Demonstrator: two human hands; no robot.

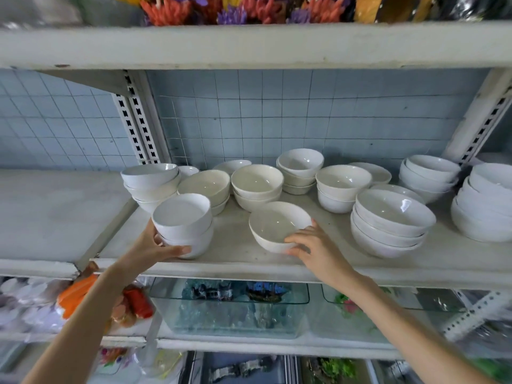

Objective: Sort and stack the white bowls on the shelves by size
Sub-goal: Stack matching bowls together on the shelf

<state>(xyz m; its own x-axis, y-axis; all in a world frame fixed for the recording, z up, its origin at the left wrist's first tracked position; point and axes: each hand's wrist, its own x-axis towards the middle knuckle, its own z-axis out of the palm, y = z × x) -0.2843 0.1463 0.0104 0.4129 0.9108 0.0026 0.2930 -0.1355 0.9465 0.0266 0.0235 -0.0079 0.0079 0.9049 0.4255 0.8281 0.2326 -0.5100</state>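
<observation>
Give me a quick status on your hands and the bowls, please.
Left hand grips two-bowl stack at shelf front. Right hand pinches single bowl by its near rim. Taller stack close on its right, not touching.

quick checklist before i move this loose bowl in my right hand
1. Left hand grips the two-bowl stack: ok.
2. Right hand grips the single bowl at its near rim: ok.
3. Single bowl is empty: ok.
4. Single bowl matches the stack's bowls in size: cannot tell.
5. Bare shelf shows between stack and bowl: ok.
</observation>
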